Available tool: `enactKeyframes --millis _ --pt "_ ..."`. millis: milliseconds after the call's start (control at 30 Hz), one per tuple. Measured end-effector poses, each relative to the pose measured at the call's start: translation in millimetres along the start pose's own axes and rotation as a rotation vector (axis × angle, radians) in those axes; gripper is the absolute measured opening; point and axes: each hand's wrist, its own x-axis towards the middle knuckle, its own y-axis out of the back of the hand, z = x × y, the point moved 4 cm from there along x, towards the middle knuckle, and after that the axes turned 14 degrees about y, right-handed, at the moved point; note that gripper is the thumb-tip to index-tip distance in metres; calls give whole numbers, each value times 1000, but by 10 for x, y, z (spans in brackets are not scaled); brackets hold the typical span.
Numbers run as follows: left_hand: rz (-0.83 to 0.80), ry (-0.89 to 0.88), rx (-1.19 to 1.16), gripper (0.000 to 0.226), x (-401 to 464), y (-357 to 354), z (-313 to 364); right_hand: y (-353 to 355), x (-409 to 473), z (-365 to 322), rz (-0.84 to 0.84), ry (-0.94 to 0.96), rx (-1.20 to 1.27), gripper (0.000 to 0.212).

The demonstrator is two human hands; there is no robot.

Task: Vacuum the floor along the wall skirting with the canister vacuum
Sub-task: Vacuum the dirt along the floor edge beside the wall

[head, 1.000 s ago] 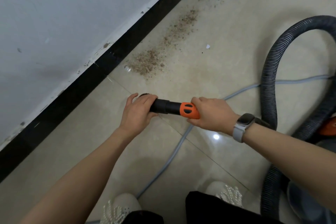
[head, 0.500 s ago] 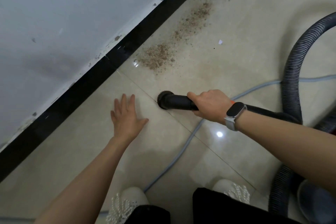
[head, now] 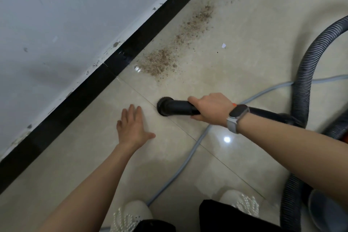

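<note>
A glossy beige tiled floor (head: 235,73) fills the head view, meeting a scuffed white wall (head: 62,24) along a black skirting strip (head: 131,47) that runs diagonally from 7 o'clock to 1 o'clock. A trail of brown gritty dirt (head: 169,56) lies on the tiles just beside the skirting, thinning toward 1 o'clock, with a small white scrap (head: 223,45) near it.

The right hand (head: 211,108), a dark smartwatch on a pale band (head: 236,117) at its wrist, has its grip clamped round the black plastic vacuum tube (head: 180,107). The tube's round black brush nozzle (head: 164,105) sits on a tile joint near the centre, well short of the dirt, which lies toward 12 o'clock from it. The left hand (head: 132,127) lies flat on the floor at 9 o'clock of the nozzle, fingers straight and spread, holding nothing.

A grey ribbed hose (head: 303,81) loops at 3 o'clock and comes down again at 5 o'clock. A pale blue-grey cord (head: 190,156) crosses the floor under the right forearm toward 6 o'clock. Two white shoes with beaded laces (head: 131,214) show at the bottom edge.
</note>
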Motion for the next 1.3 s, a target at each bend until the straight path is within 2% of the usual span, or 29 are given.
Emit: enactKeyframes --millis 233,300,433,567,633,767,833,1133,1200,1300 --pt "22 -12 -120 82 73 90 -67 79 208 -30 -1 -3 12 46" --pt "32 -3 -137 81 107 115 -37 90 197 79 17 -54 9 48" --pt "21 21 -92 96 227 174 81 183 226 453 112 -231 -4 48" --pt "-87 67 -57 114 339 243 197 230 213 661 136 -363 29 47" --pt "-112 84 -46 120 379 271 212 242 229 589 131 -334 38 46" --pt "-121 85 -4 126 441 268 188 188 373 89 83 -97 45 45" --pt "-115 80 -1 126 449 255 174 200 474 -54 72 -43 36 45" --pt "-102 88 24 132 469 234 135 405 566 624 189 -366 14 45" --pt "-109 91 20 133 470 237 137 410 582 547 194 -328 2 45" --pt "-98 95 33 134 471 255 131 385 657 234 173 -170 -2 44"
